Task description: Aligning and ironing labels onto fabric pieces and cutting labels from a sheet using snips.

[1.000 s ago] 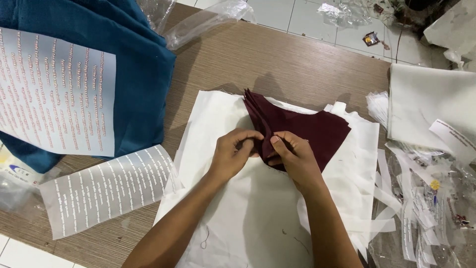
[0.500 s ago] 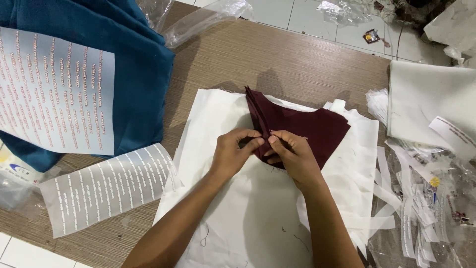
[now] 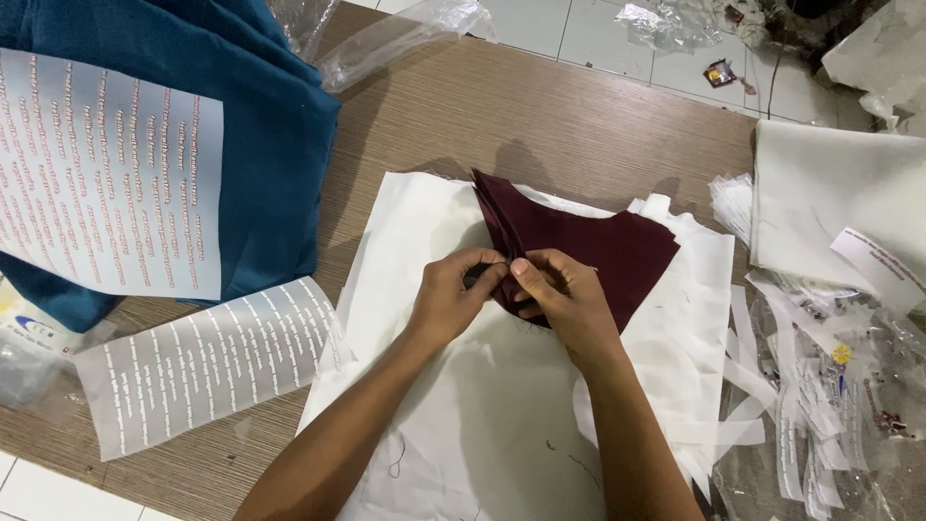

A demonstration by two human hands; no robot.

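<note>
the stack of maroon fabric pieces (image 3: pixel 579 246) lies just above the middle of the frame, resting on a white fabric sheet (image 3: pixel 482 415) spread over the wooden table (image 3: pixel 540 116). i see my left hand (image 3: pixel 449 299) and right hand (image 3: pixel 564 299) meeting at the stack's lower left edge, fingertips pressed together and pinched on the cloth there; the thumbs close over the top layer, so both hands are clamped on the maroon fabric rather than apart. i judge the pieces to be light, soft and limp, thin enough that layers will slide over each other and fan out, as they already do at the pointed upper corner. the best hold looks like the edge or a corner, pinching through all layers so none slip away. lifting from the middle would let it sag.

outward: at the upper left of the frame sits a folded teal fabric (image 3: pixel 270 125) with a printed transfer sheet (image 3: pixel 106 183) on it, and another printed sheet (image 3: pixel 203 362) at lower left. clear plastic wrap (image 3: pixel 405 34) lies at top. along the right edge are a white cloth pile (image 3: pixel 830 193) and scattered white label strips (image 3: pixel 772 386).
</note>
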